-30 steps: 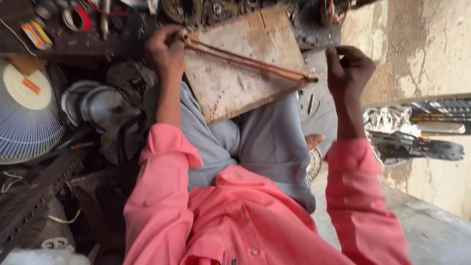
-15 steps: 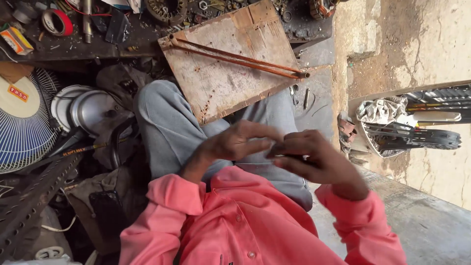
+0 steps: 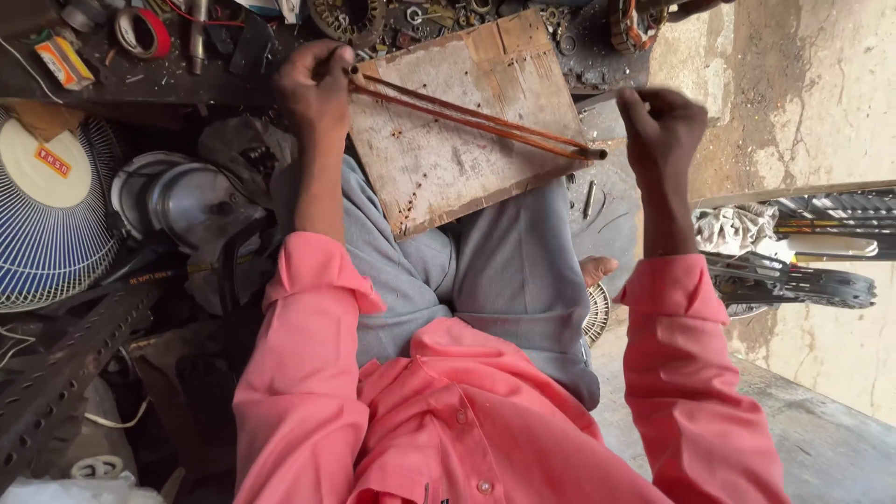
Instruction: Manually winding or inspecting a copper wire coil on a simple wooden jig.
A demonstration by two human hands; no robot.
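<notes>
Item 1: left hand [image 3: 315,86]. I had it reached forward with the arm nearly straight, pink sleeve pushed up to the elbow. Its grip was closed around the near-left end of the copper wire bundle [image 3: 471,117], at the upper left corner of the wooden board [image 3: 448,173].

Item 2: right hand [image 3: 665,131]. I held it raised, forearm upright, fingers curled into a loose fist just right of the bundle's far end. Whether a strand lay inside that grip I could not tell; the hand was blurred.

Item 3: copper wire bundle. It was a long, thin loop of reddish strands, stretched slantwise across the board from upper left to the right edge, where it ended at a small dark peg [image 3: 597,153].

Item 4: wooden board. Worn and pale, with a row of small holes, it rested tilted across my grey-trousered knees.

Item 5: surroundings. There was a cluttered dark desk [image 3: 140,79] beyond the board, with a red tape roll [image 3: 142,33] and an orange box [image 3: 65,62] on it; a blue fan guard [image 3: 47,219] at left; metal bowls [image 3: 182,201] beside it.
</notes>
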